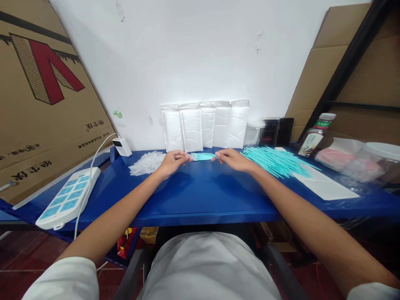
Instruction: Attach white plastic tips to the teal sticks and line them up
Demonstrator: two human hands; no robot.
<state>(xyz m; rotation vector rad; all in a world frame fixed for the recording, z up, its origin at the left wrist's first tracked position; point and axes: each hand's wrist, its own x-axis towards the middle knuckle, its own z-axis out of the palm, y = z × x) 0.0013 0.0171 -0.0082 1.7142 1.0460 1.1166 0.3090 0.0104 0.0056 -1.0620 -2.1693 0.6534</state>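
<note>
Over the far middle of the blue table, my left hand is closed in a pinch on what looks like a small translucent white piece; its exact shape is too small to make out. Opposite it, my right hand pinches the right end of a thin turquoise stick. Between the hands lies a small group of turquoise sticks with pale left ends. Beside my left hand is a heap of small translucent white pieces. Right of my right hand spreads a large pile of loose turquoise sticks.
White padded envelopes lean against the wall behind the hands. A white power strip with a cable and a small white device sit at left. At right are a white sheet, a bottle and a clear tub.
</note>
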